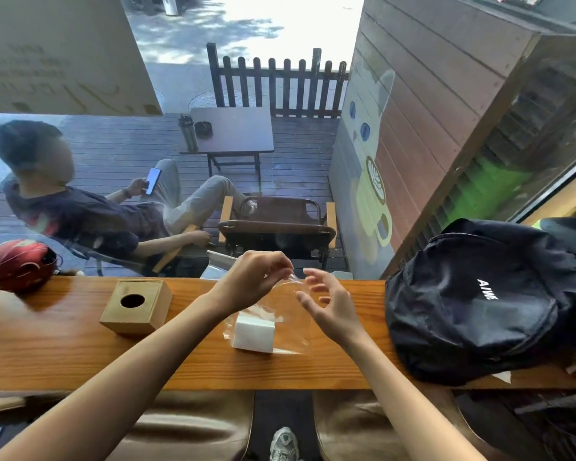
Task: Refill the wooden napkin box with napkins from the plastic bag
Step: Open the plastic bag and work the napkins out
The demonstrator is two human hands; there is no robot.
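Note:
A clear plastic bag (291, 314) lies on the wooden counter (64, 357) with a white stack of napkins (254, 331) inside it. My left hand (250, 277) pinches the bag's upper edge and lifts it a little. My right hand (326, 302) hovers just right of that edge, fingers spread and loosely bent, holding nothing. The wooden napkin box (136, 306) with a round hole in its top stands to the left of the bag, apart from both hands.
A black backpack (479, 301) takes up the counter's right end. A red helmet (15, 269) sits at the far left edge. Beyond the glass a person sits in a chair on the deck. Brown stool seats (193, 427) are below the counter.

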